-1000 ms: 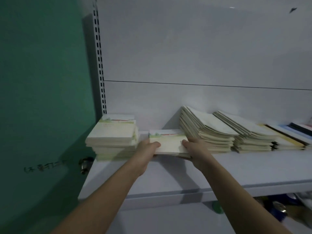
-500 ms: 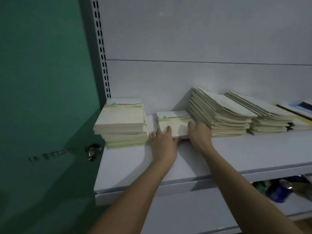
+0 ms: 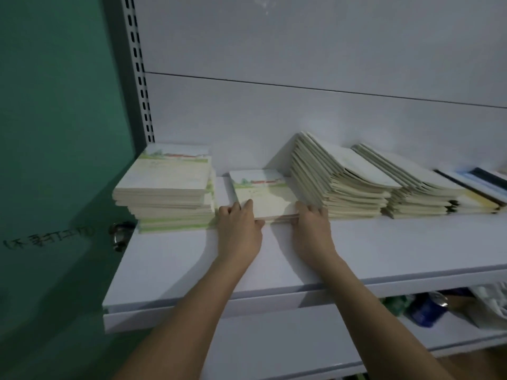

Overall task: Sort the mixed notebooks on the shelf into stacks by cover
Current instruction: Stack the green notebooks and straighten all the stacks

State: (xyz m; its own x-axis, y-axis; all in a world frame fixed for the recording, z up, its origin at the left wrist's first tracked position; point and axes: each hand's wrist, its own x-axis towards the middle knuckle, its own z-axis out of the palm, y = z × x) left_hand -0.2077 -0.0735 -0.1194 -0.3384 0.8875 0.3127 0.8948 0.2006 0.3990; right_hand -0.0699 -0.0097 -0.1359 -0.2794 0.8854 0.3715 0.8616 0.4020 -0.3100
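Observation:
A small stack of notebooks (image 3: 262, 193) with a landscape cover lies flat on the white shelf (image 3: 384, 242), between a taller stack of the same cover (image 3: 167, 179) on the left and two leaning cream piles (image 3: 340, 179) (image 3: 411, 185) on the right. My left hand (image 3: 241, 231) rests at the small stack's near left corner, fingers laid straight on the cover. My right hand (image 3: 314, 229) holds the near right corner, with its fingers curled over the side next to the leaning pile.
Blue and dark notebooks (image 3: 477, 179) lie at the far right of the shelf. A green door (image 3: 55, 160) with a metal knob (image 3: 120, 234) stands close on the left. A slotted upright (image 3: 137, 69) runs up the back panel. Bags and a can (image 3: 430, 308) sit on the shelf below.
The small stack, held above the shelf a second ago, now lies on it. Both hands stay at its near corners and the left fingers have moved onto the cover.

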